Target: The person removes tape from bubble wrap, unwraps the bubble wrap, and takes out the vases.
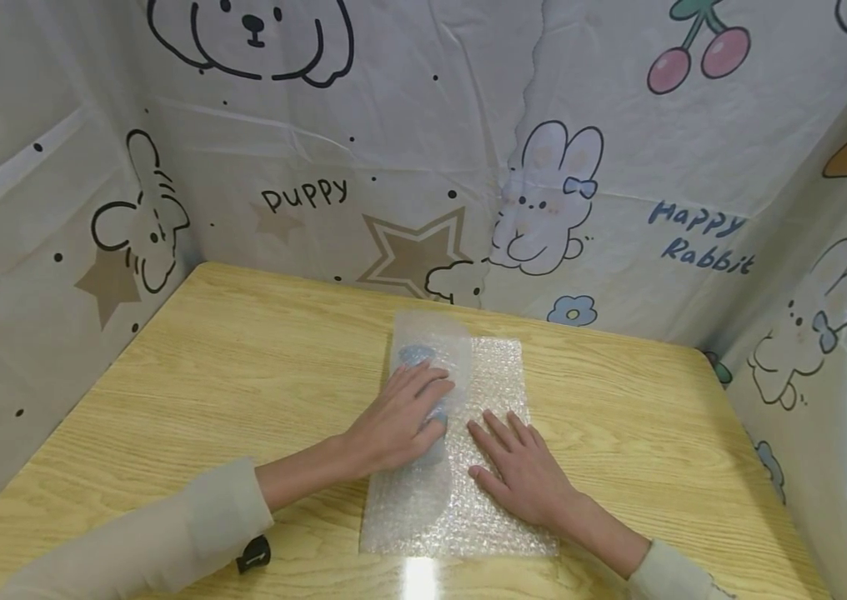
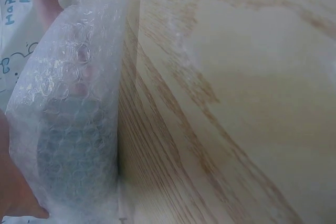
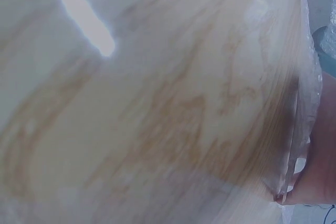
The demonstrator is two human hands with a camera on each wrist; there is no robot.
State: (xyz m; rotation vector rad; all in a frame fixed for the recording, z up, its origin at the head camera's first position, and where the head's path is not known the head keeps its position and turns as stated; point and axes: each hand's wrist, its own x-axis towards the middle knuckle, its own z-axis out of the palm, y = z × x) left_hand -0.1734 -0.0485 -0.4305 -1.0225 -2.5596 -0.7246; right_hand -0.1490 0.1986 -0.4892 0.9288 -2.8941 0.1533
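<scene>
A sheet of clear bubble wrap point(image 1: 494, 529) lies on the table, its left part folded over a bluish object point(image 1: 416, 355). Through the bubbles the object's kind cannot be made out; in the left wrist view it is a blurred grey-blue rounded shape point(image 2: 73, 150). My left hand point(image 1: 403, 417) rests on the folded layer over this object, fingers reaching to the right and bent slightly. To its right, my right hand point(image 1: 524, 471) lies on the single layer of wrap with fingers spread. The right wrist view catches only part of that hand point(image 3: 321, 150) at the wrap's edge.
The wood-grain table point(image 1: 266, 358) extends on both sides of the wrap. A printed cloth point(image 1: 393, 133) hangs behind it and at both sides. A small black object point(image 1: 254, 553) sits by the left sleeve, partly covered.
</scene>
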